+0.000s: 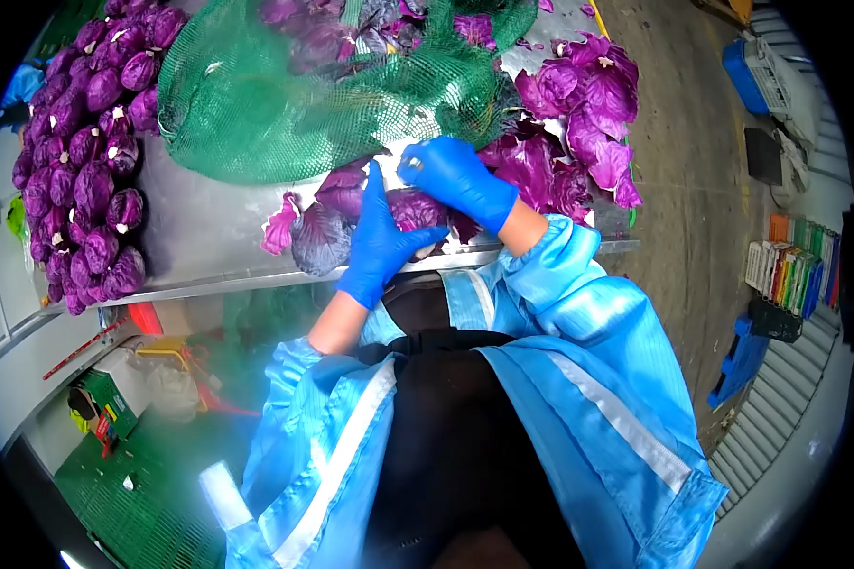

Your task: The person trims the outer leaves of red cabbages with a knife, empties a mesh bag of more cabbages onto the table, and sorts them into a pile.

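Observation:
A red cabbage head (416,211) lies near the table's front edge, partly hidden by my gloved hands. My left hand (380,242) rests against its left side, thumb and forefinger stretched wide apart. Just above the head, my right hand (460,180) is closed, fingers curled in; a small pale bit shows at the fingertips, too small to name. Loose purple leaves (321,237) lie to the left of my left hand. Beyond both hands spreads a green net bag (256,119), with more purple leaves showing behind and through its mesh.
Many small red cabbage heads (93,190) are piled on the left of the metal table (194,213). Large loose leaves (588,104) are heaped at the right edge. Green slatted flooring (152,493) shows lower left; stacked crates (792,270) stand far right.

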Tool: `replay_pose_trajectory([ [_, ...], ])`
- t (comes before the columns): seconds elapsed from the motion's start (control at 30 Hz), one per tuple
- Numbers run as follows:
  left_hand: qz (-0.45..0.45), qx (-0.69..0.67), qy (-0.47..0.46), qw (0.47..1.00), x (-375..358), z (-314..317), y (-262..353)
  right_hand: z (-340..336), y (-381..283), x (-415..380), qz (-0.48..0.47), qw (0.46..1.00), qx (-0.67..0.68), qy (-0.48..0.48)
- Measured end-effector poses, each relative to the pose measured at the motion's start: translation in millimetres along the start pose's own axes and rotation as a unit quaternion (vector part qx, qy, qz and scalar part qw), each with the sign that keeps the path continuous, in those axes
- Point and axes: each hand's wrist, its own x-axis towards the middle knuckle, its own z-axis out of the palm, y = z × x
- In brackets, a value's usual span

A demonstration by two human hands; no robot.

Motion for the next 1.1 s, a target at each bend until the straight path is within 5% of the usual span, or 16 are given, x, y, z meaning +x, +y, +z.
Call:
replay_pose_trajectory([
  [0.03,0.033,0.021,0.014,0.999,-3.4,0.3,2.3,-7.6,0.7,-2.0,0.073,0.995,0.068,0.001],
  [0.07,-0.056,-0.076,-0.024,0.995,-6.8,-8.6,14.3,-10.3,5.6,-7.3,0.056,0.991,0.119,-0.021],
  [0.1,-0.044,-0.103,-0.025,0.993,-6.9,-10.3,9.7,-11.1,8.5,-14.1,0.039,0.984,0.171,-0.045],
  [0.2,0.047,-0.121,0.004,0.992,-3.2,-8.0,-18.2,-23.8,-16.7,-45.9,-0.04,0.991,0.095,-0.085],
  [0.23,0.045,-0.091,0.011,0.995,-6.4,-7.0,-14.8,-22.4,-19.2,-51.2,-0.075,0.995,0.017,-0.069],
  [0.3,0.042,-0.062,0.02,0.997,-15.1,-3.0,-7.2,-10.1,-12.7,-54.0,-0.087,0.994,0.068,0.007],
  [0.63,0.028,-0.005,0.004,1.0,-4.2,3.7,-13.2,-39.4,-30.9,-28.7,-0.022,0.987,-0.078,-0.139],
  [0.77,0.008,0.014,-0.035,0.999,-3.1,-4.8,-11.6,-25.2,-5.5,-9.5,-0.049,0.993,-0.073,-0.084],
  [0.97,0.113,0.052,0.025,0.992,-30.3,-15.1,-0.9,-5.7,24.7,-4.7,0.074,0.966,0.213,-0.124],
  [1.1,0.097,0.228,0.084,0.965,-23.3,1.8,14.0,-2.9,18.3,-8.9,0.176,0.911,0.354,-0.114],
])
